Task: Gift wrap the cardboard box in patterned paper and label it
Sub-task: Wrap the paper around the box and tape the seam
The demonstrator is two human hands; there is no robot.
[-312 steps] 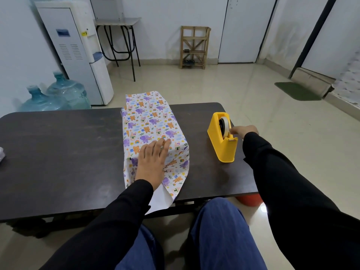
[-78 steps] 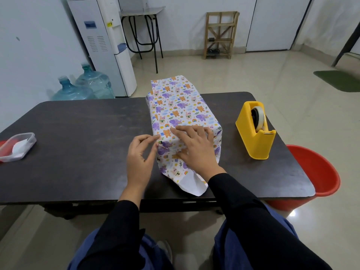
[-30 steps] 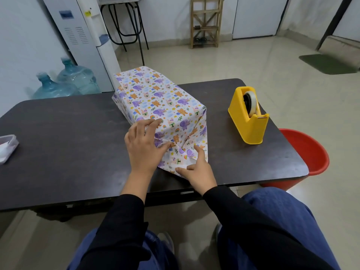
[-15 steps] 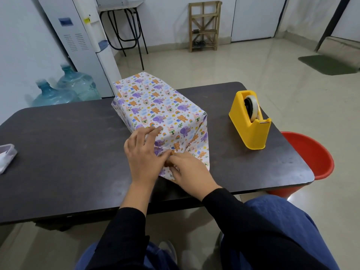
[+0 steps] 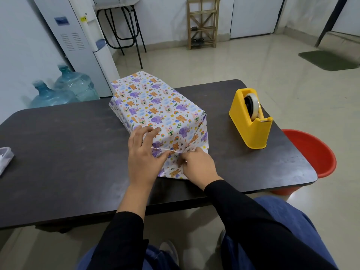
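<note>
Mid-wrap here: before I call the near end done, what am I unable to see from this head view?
- Near-end fold of the wrapped box: head view, covered by the left hand and right hand.
- Right hand's fingertips: tucked under its knuckles; pinching or pressing unclear.
- Box's far end: behind the box itself.
- Clear container: cut off by the left frame edge.
- Red bucket: partly behind the table.

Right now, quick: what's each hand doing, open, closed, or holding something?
Left hand: open, fingers flat, pressing the patterned paper down at the near end.
Right hand: fingers curled, pinching the paper's near-end flap.
</note>
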